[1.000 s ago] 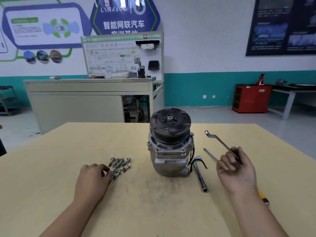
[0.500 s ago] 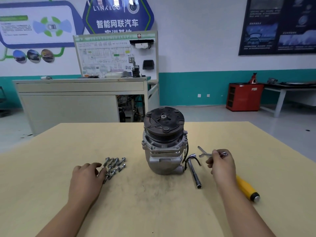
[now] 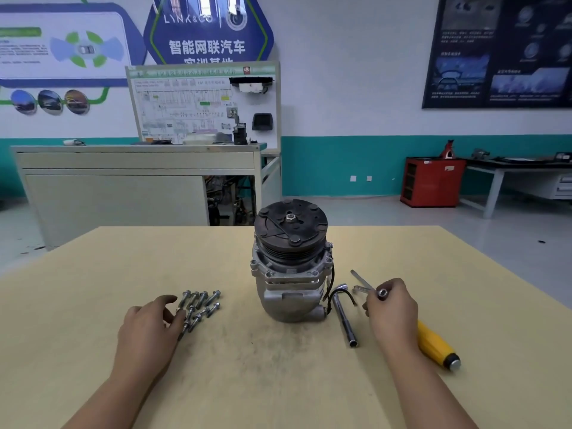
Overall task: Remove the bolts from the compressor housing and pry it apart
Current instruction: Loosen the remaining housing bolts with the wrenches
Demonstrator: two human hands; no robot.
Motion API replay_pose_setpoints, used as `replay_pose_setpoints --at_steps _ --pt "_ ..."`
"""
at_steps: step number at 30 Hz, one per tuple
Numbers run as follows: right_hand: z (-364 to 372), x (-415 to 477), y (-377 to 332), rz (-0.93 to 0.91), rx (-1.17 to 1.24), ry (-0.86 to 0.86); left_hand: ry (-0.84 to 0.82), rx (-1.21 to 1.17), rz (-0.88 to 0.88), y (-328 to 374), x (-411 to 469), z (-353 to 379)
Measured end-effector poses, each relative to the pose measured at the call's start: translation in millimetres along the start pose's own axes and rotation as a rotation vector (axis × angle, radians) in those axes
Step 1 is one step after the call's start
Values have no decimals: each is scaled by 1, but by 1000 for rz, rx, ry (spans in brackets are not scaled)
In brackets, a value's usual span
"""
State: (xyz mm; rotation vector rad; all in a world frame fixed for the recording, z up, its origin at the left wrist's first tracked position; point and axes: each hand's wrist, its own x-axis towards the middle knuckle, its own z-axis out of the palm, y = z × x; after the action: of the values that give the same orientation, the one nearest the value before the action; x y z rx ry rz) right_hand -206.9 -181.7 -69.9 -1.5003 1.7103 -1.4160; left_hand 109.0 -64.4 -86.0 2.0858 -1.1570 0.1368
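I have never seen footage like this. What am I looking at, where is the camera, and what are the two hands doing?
There is no machine here, only a person's two bare hands. A wide-angle camera worn on the person's head looks forward and down, which is why the arms enter from the bottom edge.

On the tan table a compressor stands upright with its dark pulley on top. Its housing looks to be in one piece. To its left lies a cluster of loose bolts. The left hand lies open beside them, its fingertips touching them.

To the right of the compressor lie an L-shaped socket wrench and a yellow-handled screwdriver, partly hidden under the right arm. The right hand grips a small metal wrench low over the table.
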Motion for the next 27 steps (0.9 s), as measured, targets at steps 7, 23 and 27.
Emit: replay_pose_setpoints --at_steps 7,23,27 --pt "-5 2 4 35 -309 -42 6 -21 25 4 -1 -4" --pt "-6 -1 4 47 -711 -221 29 -26 101 1 0 -2" --pt "-7 -2 3 27 -742 -214 47 -49 237 16 -1 -8"
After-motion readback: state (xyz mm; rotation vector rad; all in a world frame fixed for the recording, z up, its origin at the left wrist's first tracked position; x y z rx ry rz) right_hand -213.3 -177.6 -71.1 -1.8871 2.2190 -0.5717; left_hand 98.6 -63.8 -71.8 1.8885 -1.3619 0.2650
